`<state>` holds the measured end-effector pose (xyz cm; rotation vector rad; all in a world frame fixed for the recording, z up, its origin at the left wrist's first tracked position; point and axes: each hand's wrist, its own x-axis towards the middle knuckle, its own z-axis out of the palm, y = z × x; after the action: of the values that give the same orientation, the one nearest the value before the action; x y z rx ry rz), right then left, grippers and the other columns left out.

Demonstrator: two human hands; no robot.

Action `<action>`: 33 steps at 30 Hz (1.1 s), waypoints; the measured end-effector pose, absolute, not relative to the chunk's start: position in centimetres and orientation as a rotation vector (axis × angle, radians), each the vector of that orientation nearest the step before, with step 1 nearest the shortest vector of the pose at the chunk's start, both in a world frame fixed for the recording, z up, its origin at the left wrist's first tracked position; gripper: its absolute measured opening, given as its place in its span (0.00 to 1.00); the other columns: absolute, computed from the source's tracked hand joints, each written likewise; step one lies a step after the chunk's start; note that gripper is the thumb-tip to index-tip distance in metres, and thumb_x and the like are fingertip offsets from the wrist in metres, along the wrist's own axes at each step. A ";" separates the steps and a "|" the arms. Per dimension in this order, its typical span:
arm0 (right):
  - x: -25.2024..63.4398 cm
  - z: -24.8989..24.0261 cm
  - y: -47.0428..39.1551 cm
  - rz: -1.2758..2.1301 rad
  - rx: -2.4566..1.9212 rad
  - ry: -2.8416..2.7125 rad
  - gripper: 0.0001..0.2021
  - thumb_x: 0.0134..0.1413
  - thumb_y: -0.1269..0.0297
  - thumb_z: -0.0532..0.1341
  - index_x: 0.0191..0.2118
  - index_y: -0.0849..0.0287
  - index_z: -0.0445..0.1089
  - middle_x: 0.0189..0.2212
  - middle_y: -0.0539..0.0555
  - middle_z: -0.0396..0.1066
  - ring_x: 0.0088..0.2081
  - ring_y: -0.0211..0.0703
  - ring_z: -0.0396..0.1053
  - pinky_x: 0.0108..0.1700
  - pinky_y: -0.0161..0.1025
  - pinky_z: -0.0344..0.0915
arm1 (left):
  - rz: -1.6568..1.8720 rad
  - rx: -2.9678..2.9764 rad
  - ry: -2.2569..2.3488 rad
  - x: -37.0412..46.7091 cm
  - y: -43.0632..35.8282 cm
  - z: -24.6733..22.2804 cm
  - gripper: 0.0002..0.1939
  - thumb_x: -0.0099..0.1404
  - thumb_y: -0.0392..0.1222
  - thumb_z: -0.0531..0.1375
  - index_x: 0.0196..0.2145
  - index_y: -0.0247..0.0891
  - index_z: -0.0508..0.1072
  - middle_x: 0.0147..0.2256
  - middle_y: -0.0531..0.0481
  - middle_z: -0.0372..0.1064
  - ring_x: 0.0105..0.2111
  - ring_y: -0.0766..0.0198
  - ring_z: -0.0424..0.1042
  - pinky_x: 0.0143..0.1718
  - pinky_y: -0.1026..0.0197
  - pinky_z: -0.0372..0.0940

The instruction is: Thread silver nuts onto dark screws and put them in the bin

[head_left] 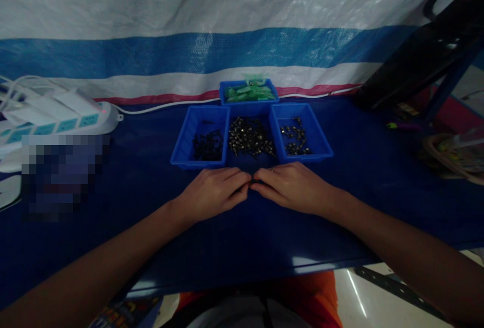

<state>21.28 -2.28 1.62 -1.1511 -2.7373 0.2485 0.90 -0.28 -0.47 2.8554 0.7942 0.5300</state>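
Observation:
My left hand (pixel 215 193) and my right hand (pixel 291 187) meet fingertip to fingertip just in front of the bins. Both are closed in a pinch, with something small and dark between them, too tiny to name. Beyond my left hand stands a blue bin (pixel 180 141) with small black parts (pixel 207 145) in it. Behind my right hand, another blue bin (pixel 319 139) has a few small metallic parts (pixel 297 136). Between these two lies a heap of dark and shiny small parts (pixel 251 136).
At the back, a small blue bin (pixel 249 100) holds green packets (pixel 251 90). A white power strip (pixel 86 116) with plugs sits at left, its cable running along the striped sheet (pixel 189 10). A black bottle (pixel 419 48) stands at right, near a round container (pixel 449 156).

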 end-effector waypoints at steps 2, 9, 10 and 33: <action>21.3 1.6 -2.3 0.258 -1.158 -2.728 0.14 0.62 0.58 0.46 0.33 0.60 0.62 0.25 0.50 0.69 0.27 0.35 0.67 0.28 0.34 0.52 | 0.515 2.860 0.791 0.9 -0.3 -0.6 0.08 0.65 0.39 0.49 0.38 0.37 0.66 0.29 0.54 0.66 0.28 0.70 0.67 0.29 0.68 0.61; 21.4 1.7 -2.4 0.232 -1.166 -2.722 0.13 0.62 0.59 0.45 0.35 0.60 0.62 0.25 0.49 0.69 0.27 0.36 0.67 0.28 0.34 0.52 | 0.349 2.803 0.885 1.0 -0.3 -0.3 0.11 0.66 0.41 0.47 0.39 0.37 0.66 0.31 0.52 0.66 0.30 0.68 0.68 0.32 0.65 0.63; 21.4 1.7 -2.3 0.231 -1.172 -2.717 0.13 0.62 0.59 0.45 0.35 0.60 0.62 0.25 0.49 0.69 0.27 0.36 0.67 0.28 0.34 0.52 | 0.352 2.797 0.885 1.0 -0.3 -0.2 0.11 0.66 0.41 0.47 0.38 0.37 0.67 0.30 0.52 0.66 0.30 0.68 0.68 0.32 0.66 0.63; 21.6 1.5 -2.0 0.290 -1.200 -2.758 0.11 0.60 0.61 0.50 0.32 0.60 0.64 0.27 0.51 0.69 0.28 0.36 0.67 0.29 0.34 0.53 | 0.487 2.982 0.812 0.6 -0.6 -0.3 0.10 0.66 0.40 0.49 0.40 0.37 0.67 0.28 0.53 0.70 0.27 0.68 0.70 0.26 0.67 0.62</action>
<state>21.58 -2.01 1.53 -1.2005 -2.7584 0.2902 0.65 -0.62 -0.28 2.9825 0.8122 0.4868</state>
